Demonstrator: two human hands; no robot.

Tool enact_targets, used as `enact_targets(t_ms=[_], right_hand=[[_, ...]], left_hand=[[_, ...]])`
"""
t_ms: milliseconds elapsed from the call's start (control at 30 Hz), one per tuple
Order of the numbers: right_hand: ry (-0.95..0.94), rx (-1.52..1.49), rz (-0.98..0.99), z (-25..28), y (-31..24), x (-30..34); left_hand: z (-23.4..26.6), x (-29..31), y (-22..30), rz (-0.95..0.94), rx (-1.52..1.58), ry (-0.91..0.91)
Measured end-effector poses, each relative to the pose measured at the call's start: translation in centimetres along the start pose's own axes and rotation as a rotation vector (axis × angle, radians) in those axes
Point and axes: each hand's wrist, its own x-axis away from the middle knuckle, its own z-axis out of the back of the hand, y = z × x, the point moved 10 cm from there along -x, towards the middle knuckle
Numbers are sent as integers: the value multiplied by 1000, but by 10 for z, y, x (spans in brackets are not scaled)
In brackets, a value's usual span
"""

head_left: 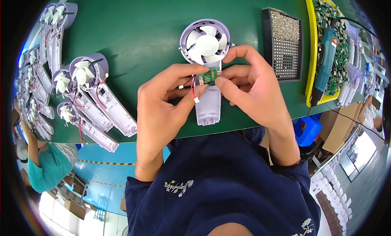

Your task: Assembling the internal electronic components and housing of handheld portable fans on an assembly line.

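A small green circuit board (209, 76) sits just below the round head of a handheld fan housing (208, 103), pinched from both sides. My left hand (165, 95) grips its left edge between thumb and forefinger. On the right edge, the thumb and fingers of my right hand (254, 87) close, with that forefinger raised near the fan's ring. White blades (207, 45) fill the lilac ring. Red and black wires with a white plug (196, 100) hang beside my left thumb; another small white plug shows near my left fingers. Whether the board touches the housing I cannot tell.
Several fan housings (110, 105) lie at the left, more behind them. A black tray of small screws (286, 44) stands right of my hands, then a yellow bin (310, 40) of circuit boards with a teal electric screwdriver (326, 62) across it. A person in a teal sleeve (47, 166) is at the left.
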Motion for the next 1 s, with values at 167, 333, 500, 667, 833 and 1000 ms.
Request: enact_targets(t_ms=[167, 333, 500, 667, 833, 1000], right_hand=[[35, 22, -34, 0, -2, 0], [58, 72, -7, 0, -4, -2], [71, 66, -29, 0, -3, -2], [37, 64, -6, -4, -2, -3], [25, 72, -33, 0, -1, -6], [393, 136, 351, 59, -50, 41]], left_hand=[[-2, -1, -2, 9, 10, -29], [-2, -1, -3, 19, 3, -19], [-2, 0, 3, -59, -100, -9], [-3, -3, 10, -165, -189, -43], [-2, -2, 13, -176, -187, 16], [-5, -5, 9, -130, -132, 25]])
